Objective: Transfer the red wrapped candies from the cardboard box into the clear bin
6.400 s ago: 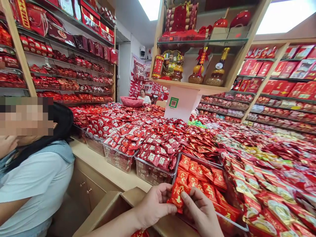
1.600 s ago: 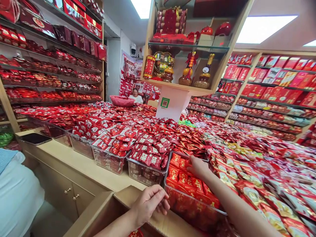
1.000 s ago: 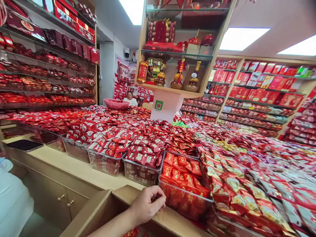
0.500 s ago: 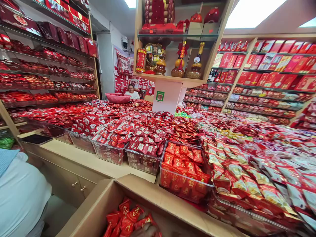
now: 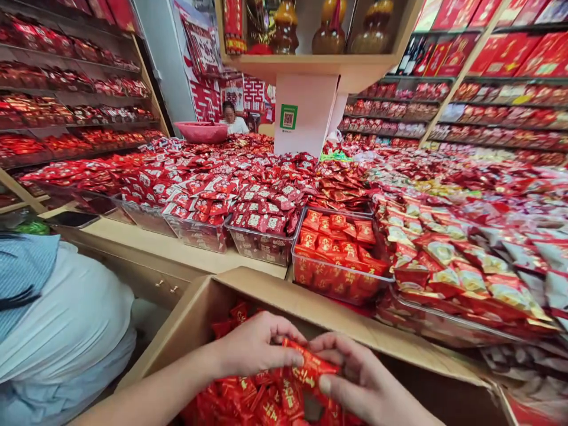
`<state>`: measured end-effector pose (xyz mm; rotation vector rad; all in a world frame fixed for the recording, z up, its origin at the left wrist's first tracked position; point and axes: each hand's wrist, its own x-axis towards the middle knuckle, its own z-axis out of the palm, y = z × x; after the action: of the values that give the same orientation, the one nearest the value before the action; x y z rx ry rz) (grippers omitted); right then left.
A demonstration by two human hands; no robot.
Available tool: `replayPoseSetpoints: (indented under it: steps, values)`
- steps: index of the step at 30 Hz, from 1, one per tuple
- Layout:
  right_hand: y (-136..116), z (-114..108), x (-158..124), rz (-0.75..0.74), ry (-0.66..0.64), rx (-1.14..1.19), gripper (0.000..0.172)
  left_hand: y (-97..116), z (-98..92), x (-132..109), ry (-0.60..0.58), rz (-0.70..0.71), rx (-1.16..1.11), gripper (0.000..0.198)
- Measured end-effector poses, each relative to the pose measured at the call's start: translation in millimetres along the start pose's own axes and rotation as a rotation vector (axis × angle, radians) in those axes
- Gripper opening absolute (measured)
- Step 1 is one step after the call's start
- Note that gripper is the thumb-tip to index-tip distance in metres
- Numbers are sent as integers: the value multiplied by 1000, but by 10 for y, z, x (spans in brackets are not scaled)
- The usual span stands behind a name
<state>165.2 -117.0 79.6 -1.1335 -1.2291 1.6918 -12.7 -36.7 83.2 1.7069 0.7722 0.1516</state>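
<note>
Both my hands are over an open cardboard box, holding one red packet with gold print between them. My left hand pinches its left end between thumb and fingers. At the packet's right end, my right hand has its thumb in front and fingers behind. Below them, more red packets lie loose inside the box. Just past the box's back edge stands a clear bin filled with similar red packets.
Clear bins of maroon packets and red-and-white packets line the counter. A phone lies at left. Someone in white is close on my left; another person is at the back. A display cabinet overhangs the middle.
The view has tilted down and shows more of the box. Both my hands are now in sight above the packets, with one packet between them; before, only a blurred hand showed low in the box.
</note>
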Motion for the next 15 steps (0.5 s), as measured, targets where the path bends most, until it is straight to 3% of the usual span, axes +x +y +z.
replayPoseSetpoints:
  steps: [4,9,15]
  values:
    - [35,-44,-16,34,135,171,27,20,100,62,183,-42,-174,33]
    - [99,-69,58,-3,197,308,28,14,160,120,252,21,-307,32]
    - [101,-43,56,-39,316,386,26,4,159,107,149,58,-538,45]
